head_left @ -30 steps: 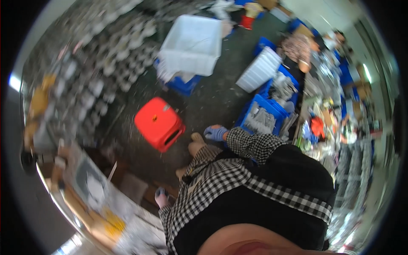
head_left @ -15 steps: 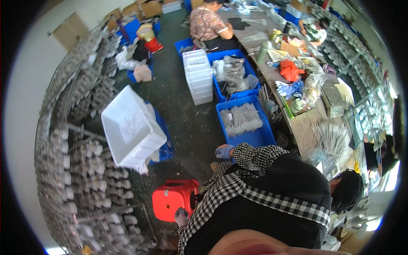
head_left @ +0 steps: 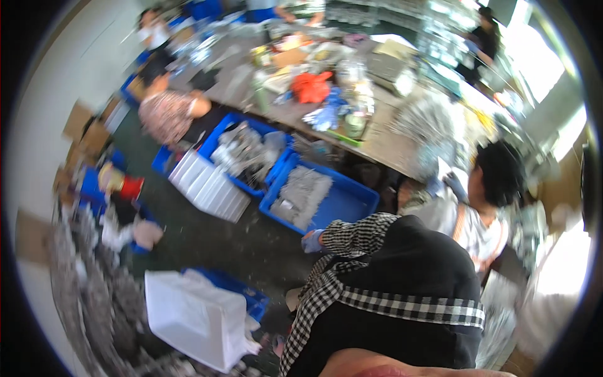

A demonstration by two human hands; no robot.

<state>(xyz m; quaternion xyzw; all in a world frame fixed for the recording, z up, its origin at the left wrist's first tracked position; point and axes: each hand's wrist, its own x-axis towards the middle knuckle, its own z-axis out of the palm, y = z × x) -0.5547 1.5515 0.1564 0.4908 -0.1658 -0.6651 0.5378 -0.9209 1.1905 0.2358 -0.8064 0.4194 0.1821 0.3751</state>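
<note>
My right hand [head_left: 312,241], in a light blue glove with a checked sleeve above it, hangs beside the near corner of a blue bin [head_left: 347,212]. Its fingers are blurred; whether it touches the bin cannot be told. Grey-white wire-like bundles [head_left: 305,198] fill the left part of that bin. Low in the view, my left hand [head_left: 278,344] is a small pinkish smear at the edge of my black and checked clothing, its fingers unreadable. Near it stands a large white plastic tub [head_left: 195,314], tilted, over a blue bin [head_left: 254,300].
Beyond is a cluttered worktable [head_left: 245,94] with a red plastic bag [head_left: 311,87] and gloves. Stacked white boxes [head_left: 210,186] adjoin a second filled blue bin [head_left: 250,154]. A co-worker [head_left: 483,201] stands close on my right; another [head_left: 169,116] sits at the table's left. Racks [head_left: 94,301] line the left.
My view has swung to the right, so the white tub and racks sit lower left. The red stool has almost left sight. The co-worker at right shows more fully.
</note>
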